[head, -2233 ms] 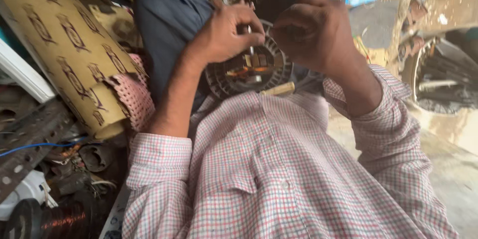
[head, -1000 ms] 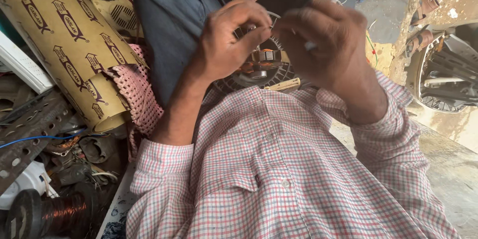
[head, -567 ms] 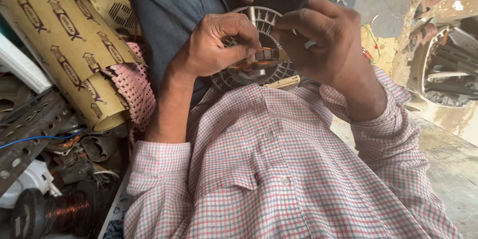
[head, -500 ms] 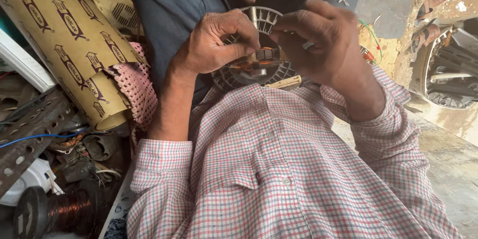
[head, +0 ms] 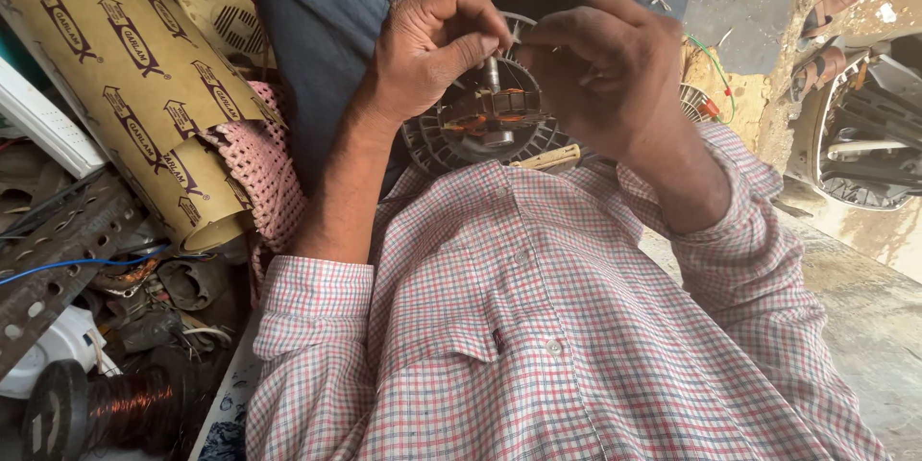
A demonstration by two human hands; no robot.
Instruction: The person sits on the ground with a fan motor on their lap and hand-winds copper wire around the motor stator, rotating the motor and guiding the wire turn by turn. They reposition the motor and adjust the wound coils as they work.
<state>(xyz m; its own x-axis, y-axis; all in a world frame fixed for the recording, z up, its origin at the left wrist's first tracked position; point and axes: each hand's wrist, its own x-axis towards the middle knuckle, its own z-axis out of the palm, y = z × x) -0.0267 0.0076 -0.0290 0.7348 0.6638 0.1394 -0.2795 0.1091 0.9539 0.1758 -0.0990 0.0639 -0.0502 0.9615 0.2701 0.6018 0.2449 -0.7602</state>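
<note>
The round fan motor stator (head: 485, 125) lay between both grips, its shaft pointing up; the left hand (head: 432, 43) pinched its top, the right hand (head: 600, 67) curled beside it, grip unclear.

Round dark motor stator (head: 485, 125), copper windings, upright on lap.

Soft daylight, brighter at right; sharp centre, slight wide-angle stretch at edges.

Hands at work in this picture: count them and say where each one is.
2. The left hand grips the motor stator from the left; the right hand covers its right side. None other shows.
</note>
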